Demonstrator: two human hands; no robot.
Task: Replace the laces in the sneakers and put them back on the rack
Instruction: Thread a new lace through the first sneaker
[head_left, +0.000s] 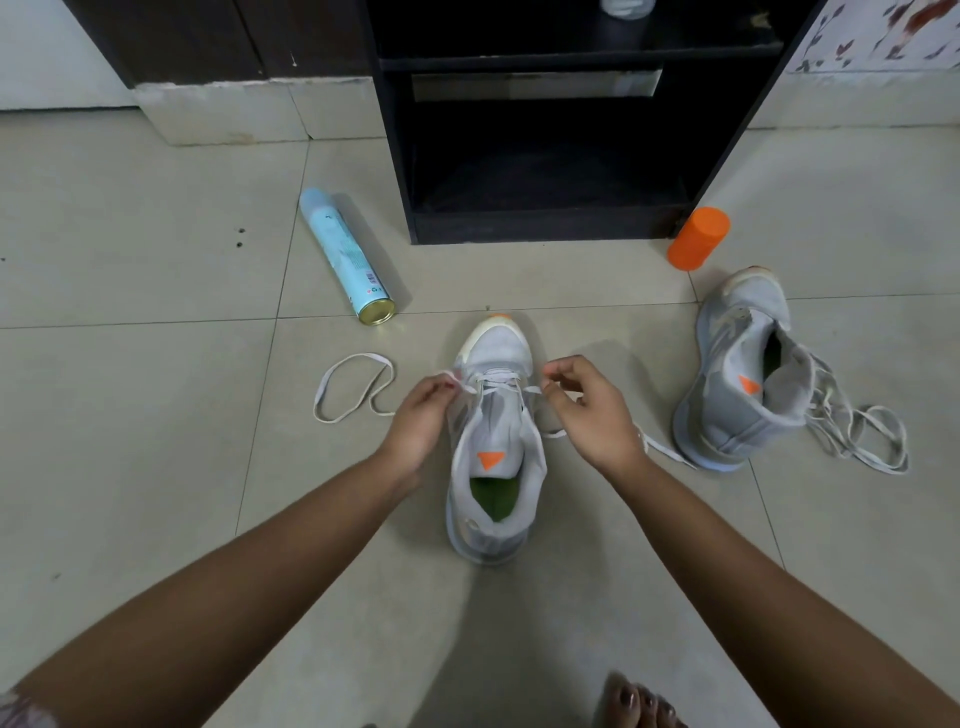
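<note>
A grey sneaker (493, 415) with an orange triangle on its tongue stands on the tiled floor, toe pointing away from me. My left hand (423, 421) pinches the white lace (353, 387) at the shoe's left eyelets; the lace's loose end loops over the floor to the left. My right hand (589, 410) pinches the other lace end at the right eyelets. A second grey sneaker (743, 369) lies on its side to the right, with its lace (857, 431) spilling out in loops. The black shoe rack (550, 130) stands behind.
A light blue spray can (345, 257) lies on the floor at the left of the rack. An orange cylinder (698, 238) lies by the rack's right foot. My bare toes (641, 701) show at the bottom edge. A wall base runs along the back left.
</note>
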